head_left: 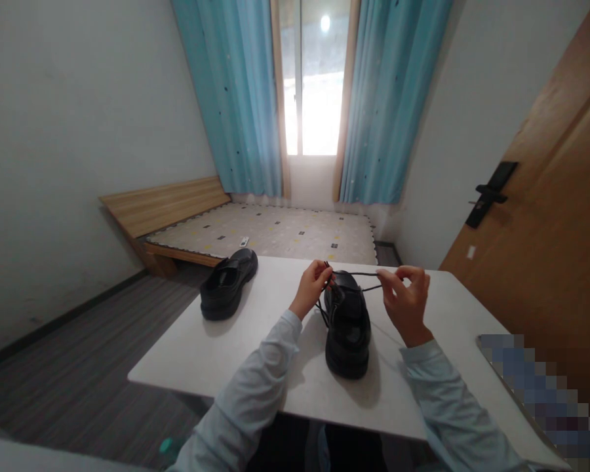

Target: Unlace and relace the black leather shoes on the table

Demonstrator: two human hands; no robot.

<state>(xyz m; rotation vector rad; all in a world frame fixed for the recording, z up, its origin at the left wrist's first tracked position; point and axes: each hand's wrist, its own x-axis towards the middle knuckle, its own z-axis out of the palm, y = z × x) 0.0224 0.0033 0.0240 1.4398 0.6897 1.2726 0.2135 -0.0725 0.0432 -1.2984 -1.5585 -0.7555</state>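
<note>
Indoors, at a white table [216, 354], a person in pale blue sleeves is working the lace [361, 273] of a black shoe [348, 324]. That shoe is sitting upright near the middle of the tabletop, heel toward the near edge and toe pointing toward the far side. The left hand [313, 283] is hovering just left of the shoe's far end, its fingertips pinching one end of the dark lace. The right hand [407, 298] is raised just right of the shoe, thumb and forefinger closing on the other end, so that the lace is stretching taut and almost level between the two hands, above the shoe's tongue. More lace is hanging in loose loops down the shoe's left side. The hands are held apart, one on either side of the shoe, neither resting on the table.

A second black shoe [227, 284] is lying well to the left, near the table's far left corner, untouched. Beyond the table a low wooden bed [270, 229] is standing under a bright window [311, 78] framed by turquoise curtains [240, 98]. A brown door [555, 216] with a dark handle is filling the right side.
</note>
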